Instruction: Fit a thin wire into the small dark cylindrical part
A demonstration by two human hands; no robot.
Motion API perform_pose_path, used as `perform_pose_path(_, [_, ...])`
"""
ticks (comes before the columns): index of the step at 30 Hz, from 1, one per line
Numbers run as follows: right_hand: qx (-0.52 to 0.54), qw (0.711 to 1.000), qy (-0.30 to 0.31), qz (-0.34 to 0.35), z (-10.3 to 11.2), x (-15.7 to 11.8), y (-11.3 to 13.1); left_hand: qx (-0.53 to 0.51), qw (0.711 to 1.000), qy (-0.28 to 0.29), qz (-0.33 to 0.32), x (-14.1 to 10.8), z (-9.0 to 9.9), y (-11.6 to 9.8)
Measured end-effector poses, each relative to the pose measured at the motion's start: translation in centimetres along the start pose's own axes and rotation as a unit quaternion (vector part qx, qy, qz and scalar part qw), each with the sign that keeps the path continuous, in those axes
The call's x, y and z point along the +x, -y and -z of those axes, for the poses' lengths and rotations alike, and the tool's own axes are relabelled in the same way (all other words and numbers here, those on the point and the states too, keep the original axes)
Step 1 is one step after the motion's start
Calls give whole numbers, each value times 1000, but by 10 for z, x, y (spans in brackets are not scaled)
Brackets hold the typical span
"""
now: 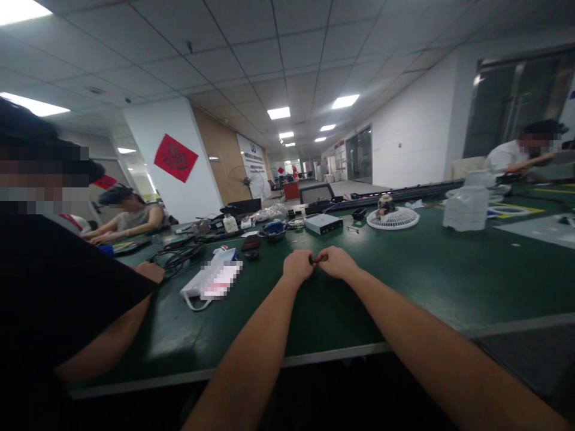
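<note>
My left hand (297,266) and my right hand (336,262) meet above the green workbench (341,311), fingers pinched together. Between them is a small dark object with a reddish strand (317,259), perhaps a connector with a wire; it is too small to tell. Both hands appear to grip it, though my fingers hide most of it. A white power adapter with a cord (210,284) lies to the left of my left hand, its top pixelated. A small dark round item (251,254) sits just beyond it.
Further along the bench are a silver box (323,224), a white round fan guard (393,218), white plastic containers (466,208), and tangled black cables (177,257). A person in black (54,287) stands close on the left. Other people work at the bench's far left and far right.
</note>
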State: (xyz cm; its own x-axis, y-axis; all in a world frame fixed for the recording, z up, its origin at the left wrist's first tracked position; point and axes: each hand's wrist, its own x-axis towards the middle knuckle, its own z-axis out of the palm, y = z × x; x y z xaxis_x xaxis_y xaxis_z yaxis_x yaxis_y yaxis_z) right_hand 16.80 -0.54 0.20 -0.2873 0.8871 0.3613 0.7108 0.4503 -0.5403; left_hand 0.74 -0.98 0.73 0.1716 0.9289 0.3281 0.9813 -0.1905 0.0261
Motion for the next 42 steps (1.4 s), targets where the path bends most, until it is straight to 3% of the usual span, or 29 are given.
perform_pose_path(6, [31, 999, 24, 32, 3, -1, 2, 4, 1000, -2, 5, 0, 2, 1])
perform_pose_path(15, [20, 1000, 5, -22, 2, 1, 1, -1, 1000, 1, 7, -1, 2, -2])
perform_pose_path(22, [48, 998, 38, -2, 5, 0, 2, 2, 1000, 8, 17, -1, 4, 0])
perform_pose_path(30, [30, 999, 6, -41, 2, 2, 0, -2, 1000, 9, 14, -1, 3, -3])
perform_pose_path(42, [86, 995, 51, -28, 3, 3, -2, 1, 1000, 8, 10, -2, 5, -1])
